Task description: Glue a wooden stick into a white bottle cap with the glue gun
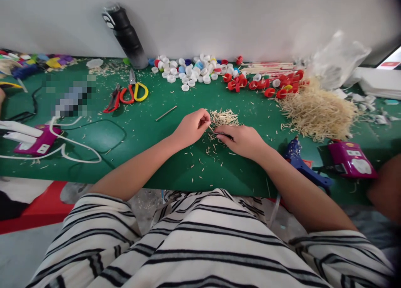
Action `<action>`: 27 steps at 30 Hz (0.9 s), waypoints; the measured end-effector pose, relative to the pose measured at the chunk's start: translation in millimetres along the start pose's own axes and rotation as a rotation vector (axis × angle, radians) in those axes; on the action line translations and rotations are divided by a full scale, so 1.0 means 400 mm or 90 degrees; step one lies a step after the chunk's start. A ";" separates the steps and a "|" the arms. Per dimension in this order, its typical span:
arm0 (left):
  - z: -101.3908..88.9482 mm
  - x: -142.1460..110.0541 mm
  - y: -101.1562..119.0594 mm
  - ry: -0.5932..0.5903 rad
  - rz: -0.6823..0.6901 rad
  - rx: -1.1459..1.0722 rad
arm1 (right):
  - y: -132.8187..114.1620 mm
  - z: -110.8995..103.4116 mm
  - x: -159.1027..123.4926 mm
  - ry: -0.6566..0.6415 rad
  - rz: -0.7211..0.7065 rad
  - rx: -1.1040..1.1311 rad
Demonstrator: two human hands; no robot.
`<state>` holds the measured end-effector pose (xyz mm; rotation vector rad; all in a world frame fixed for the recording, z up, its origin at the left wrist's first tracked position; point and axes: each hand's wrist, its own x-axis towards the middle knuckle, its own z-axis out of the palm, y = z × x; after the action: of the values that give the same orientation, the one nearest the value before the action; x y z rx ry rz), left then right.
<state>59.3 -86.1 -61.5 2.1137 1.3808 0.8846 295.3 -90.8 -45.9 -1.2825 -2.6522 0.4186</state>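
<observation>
My left hand (pixel 199 125) is closed in a pinch just left of a small heap of pale, thin shavings (pixel 224 117). What its fingertips hold is too small to make out. My right hand (pixel 242 138) is closed around a slim dark tool (pixel 223 134), whose thin tip points left toward the left fingertips. The tool's kind cannot be told, as the fingers cover much of it. Loose shaving bits (pixel 213 148) lie scattered below both hands. A thin metal rod (pixel 166 113) rests on the green table (pixel 150 154) to the left.
Red-handled cutters (pixel 114 100) and scissors (pixel 134 89) lie left. Bottle caps (pixel 194 71) and a black bottle (pixel 125 35) are at the back. Red caps on sticks (pixel 238 82), a strand pile (pixel 319 108), a blue glue gun (pixel 302 165) and a purple power socket (pixel 352 159) occupy the right.
</observation>
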 end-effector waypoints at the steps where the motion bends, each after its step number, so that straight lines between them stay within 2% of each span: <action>1: 0.000 0.000 0.000 0.006 -0.011 -0.017 | -0.001 -0.001 0.000 -0.001 0.001 -0.002; 9: -0.019 0.001 0.004 0.032 -0.053 -0.074 | -0.003 -0.006 -0.002 -0.009 0.008 -0.007; 16: -0.044 0.003 0.007 0.019 -0.062 -0.078 | -0.008 -0.004 -0.009 0.005 -0.050 0.002; 21: -0.049 0.005 0.006 0.000 -0.037 -0.085 | -0.004 0.002 -0.009 0.014 -0.041 -0.021; 27: -0.039 0.013 -0.003 0.021 -0.004 -0.085 | -0.004 0.004 -0.003 0.021 -0.028 -0.050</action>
<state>48.6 -80.2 -50.1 2.0023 1.3063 0.9850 294.4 -93.1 -47.1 -1.2400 -2.6884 0.2866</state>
